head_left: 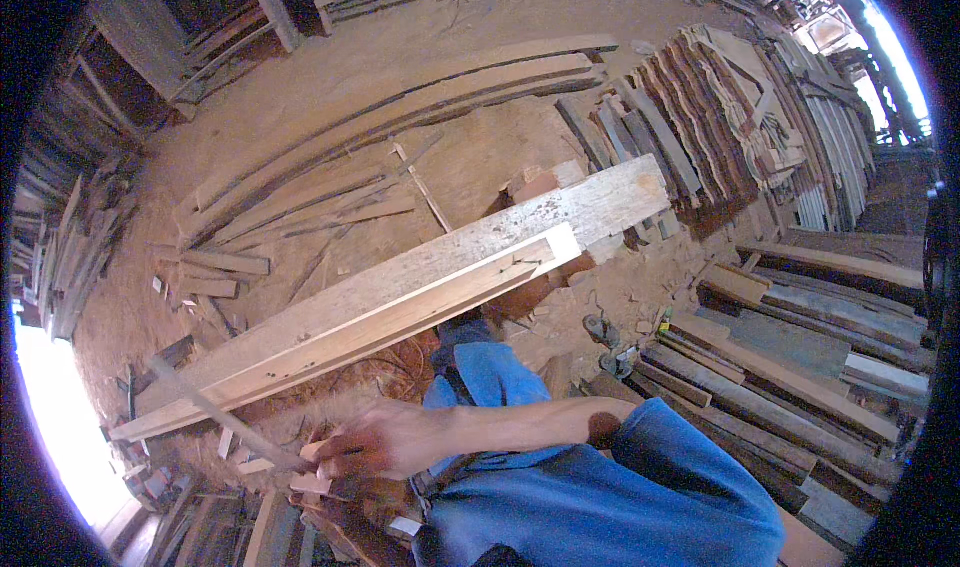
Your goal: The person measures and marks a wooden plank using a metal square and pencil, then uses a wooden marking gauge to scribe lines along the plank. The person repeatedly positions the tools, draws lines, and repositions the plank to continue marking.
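Note:
My right hand (385, 442) reaches in from the right, its fingers curled round the near end of a long, thin, greyish flat strip (225, 412). The strip slants up and left past the left end of the boards; its exact kind is unclear. My left hand (345, 527) lies in shadow just below the right, partly covered by it, with fingers bent. Between the two hands shows a small pale piece (310, 484), perhaps wood. Beyond them lies a long weathered board (400, 272), with a paler, freshly cut beam (400, 319) along its near side.
Several long slabs (400, 117) rest on the dirt floor farther off. Stacked rough boards (690, 107) stand at the far right. Rows of planks (790, 367) lie at the right, and offcuts (225, 264) are scattered at the left. Timber leans along the left side.

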`<action>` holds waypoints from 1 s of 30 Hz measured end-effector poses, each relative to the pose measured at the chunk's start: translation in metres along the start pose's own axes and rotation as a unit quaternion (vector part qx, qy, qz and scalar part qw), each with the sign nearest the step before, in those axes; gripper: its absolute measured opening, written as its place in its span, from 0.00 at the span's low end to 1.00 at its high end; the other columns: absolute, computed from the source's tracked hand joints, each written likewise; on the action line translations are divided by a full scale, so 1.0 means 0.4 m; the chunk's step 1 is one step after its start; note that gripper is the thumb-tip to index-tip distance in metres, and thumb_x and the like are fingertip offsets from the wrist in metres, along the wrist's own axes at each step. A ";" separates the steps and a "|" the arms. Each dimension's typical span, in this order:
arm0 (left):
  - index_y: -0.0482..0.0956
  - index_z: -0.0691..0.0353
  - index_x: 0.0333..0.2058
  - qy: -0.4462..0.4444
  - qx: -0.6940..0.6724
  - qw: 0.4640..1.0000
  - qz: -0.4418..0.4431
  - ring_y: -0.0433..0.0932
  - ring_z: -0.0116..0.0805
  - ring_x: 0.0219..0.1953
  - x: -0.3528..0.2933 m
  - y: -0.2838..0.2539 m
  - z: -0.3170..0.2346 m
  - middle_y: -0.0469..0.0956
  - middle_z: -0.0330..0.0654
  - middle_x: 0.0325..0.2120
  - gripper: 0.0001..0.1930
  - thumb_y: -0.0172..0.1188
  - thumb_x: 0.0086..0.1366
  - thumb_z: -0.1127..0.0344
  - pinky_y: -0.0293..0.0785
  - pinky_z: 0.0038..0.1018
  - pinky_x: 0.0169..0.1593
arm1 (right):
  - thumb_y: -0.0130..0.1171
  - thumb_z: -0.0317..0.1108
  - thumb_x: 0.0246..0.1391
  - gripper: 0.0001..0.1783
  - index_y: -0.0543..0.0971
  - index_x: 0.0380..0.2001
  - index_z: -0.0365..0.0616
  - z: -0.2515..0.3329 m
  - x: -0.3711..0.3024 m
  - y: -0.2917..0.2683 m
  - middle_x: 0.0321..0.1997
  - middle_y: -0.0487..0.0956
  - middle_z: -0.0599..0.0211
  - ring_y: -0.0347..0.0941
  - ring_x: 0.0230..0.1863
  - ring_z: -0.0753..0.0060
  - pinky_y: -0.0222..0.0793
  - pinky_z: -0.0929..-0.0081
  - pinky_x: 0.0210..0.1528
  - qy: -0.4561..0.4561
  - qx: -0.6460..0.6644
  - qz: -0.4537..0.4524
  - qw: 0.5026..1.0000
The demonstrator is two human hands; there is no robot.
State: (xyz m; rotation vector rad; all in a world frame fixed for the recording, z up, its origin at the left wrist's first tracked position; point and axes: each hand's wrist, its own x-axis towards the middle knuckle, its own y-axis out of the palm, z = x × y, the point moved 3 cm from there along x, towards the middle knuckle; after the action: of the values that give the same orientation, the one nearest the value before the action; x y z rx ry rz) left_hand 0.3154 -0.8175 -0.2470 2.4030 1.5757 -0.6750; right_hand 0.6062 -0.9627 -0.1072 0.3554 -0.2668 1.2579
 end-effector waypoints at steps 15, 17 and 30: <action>0.67 0.63 0.63 -0.209 0.145 0.967 0.023 0.76 0.38 0.52 -0.058 -0.002 0.444 0.77 0.46 0.52 0.26 0.59 0.73 0.55 0.74 0.34 0.56 | 0.71 0.48 0.56 0.24 0.79 0.49 0.46 0.315 -0.291 -0.808 0.43 0.84 0.56 0.82 0.42 0.54 0.77 0.61 0.46 0.132 -0.555 -0.508 0.645; 0.67 0.63 0.62 -0.243 0.161 0.956 0.028 0.77 0.37 0.52 -0.088 -0.023 0.499 0.77 0.45 0.52 0.26 0.59 0.73 0.55 0.74 0.34 0.55 | 0.68 0.51 0.58 0.22 0.80 0.49 0.50 0.295 -0.365 -0.897 0.40 0.84 0.55 0.82 0.40 0.49 0.77 0.58 0.43 0.237 -0.616 -0.468 0.587; 0.73 0.62 0.57 -0.118 0.136 0.984 0.008 0.78 0.33 0.45 -0.136 0.045 0.501 0.79 0.43 0.46 0.19 0.57 0.74 0.58 0.77 0.32 0.46 | 0.64 0.63 0.53 0.26 0.84 0.45 0.58 -0.002 -0.636 -1.213 0.42 0.86 0.53 0.84 0.46 0.48 0.78 0.50 0.48 0.583 -0.631 -0.151 0.490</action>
State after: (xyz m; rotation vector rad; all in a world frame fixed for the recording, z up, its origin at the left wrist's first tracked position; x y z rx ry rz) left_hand 0.2599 -0.9486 -0.3992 2.4021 1.4450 -1.1932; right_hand 0.9974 -1.3137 -0.2618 -1.6726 0.1228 0.4210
